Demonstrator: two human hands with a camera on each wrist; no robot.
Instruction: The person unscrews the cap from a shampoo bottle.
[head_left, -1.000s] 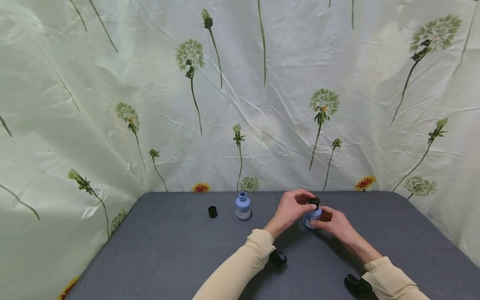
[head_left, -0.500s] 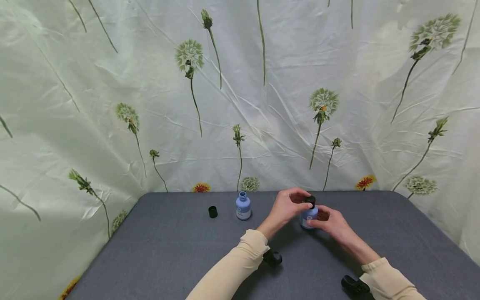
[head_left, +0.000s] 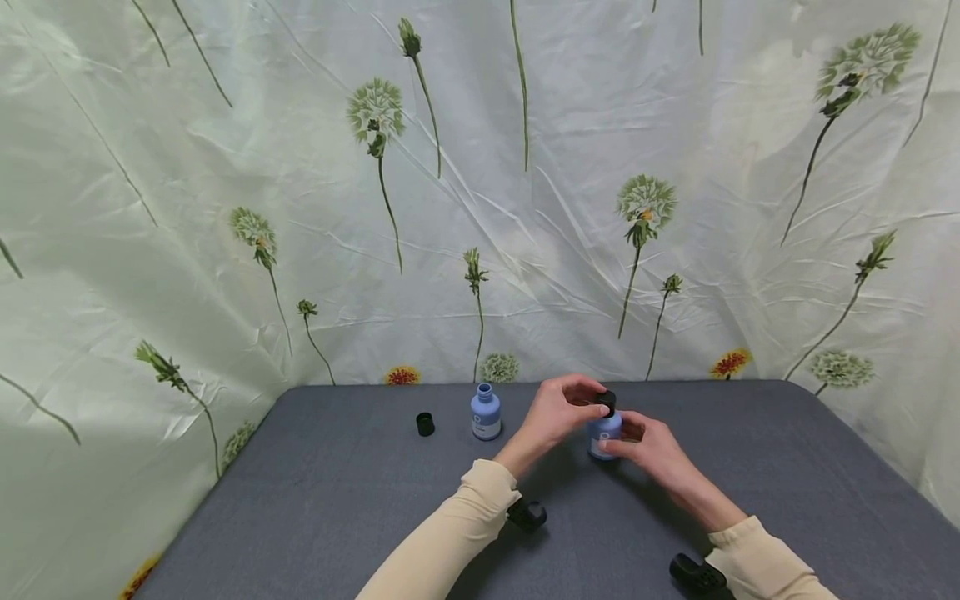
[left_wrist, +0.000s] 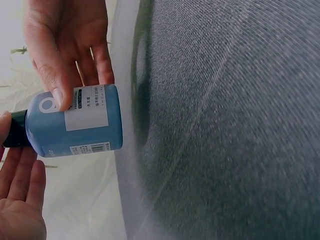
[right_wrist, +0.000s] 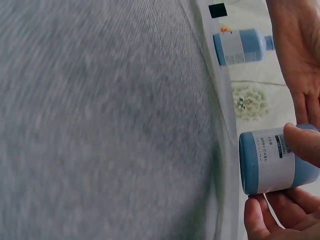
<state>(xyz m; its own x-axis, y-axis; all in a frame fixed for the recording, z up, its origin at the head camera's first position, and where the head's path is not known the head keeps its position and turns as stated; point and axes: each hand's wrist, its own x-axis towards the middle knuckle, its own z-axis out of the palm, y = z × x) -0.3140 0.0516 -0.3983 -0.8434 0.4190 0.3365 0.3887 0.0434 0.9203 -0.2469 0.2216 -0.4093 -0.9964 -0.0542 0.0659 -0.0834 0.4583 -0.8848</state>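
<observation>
A blue bottle (head_left: 605, 427) with a white label is upright between my two hands. My left hand (head_left: 553, 412) pinches its black cap (head_left: 608, 402) between thumb and fingers, and the cap sits at the bottle's neck. Around the body from the right curls my right hand (head_left: 654, 447); its thumb lies across the label, as the left wrist view shows on the bottle (left_wrist: 90, 120). Whether the base touches the table I cannot tell. To the left stands a second blue bottle (head_left: 486, 415), uncapped, its neck bare. Beside that one lies a loose black cap (head_left: 425, 424).
The dark grey table (head_left: 337, 500) runs back to a pale curtain (head_left: 315, 150) printed with dandelions. Black wrist devices are on both arms, one under the left sleeve (head_left: 442, 542) and one by the right sleeve (head_left: 765, 558).
Both hands have shifted left together with the capped bottle, toward the uncapped one. Their hold on cap and body looks the same. The uncapped bottle and loose cap have stayed put.
</observation>
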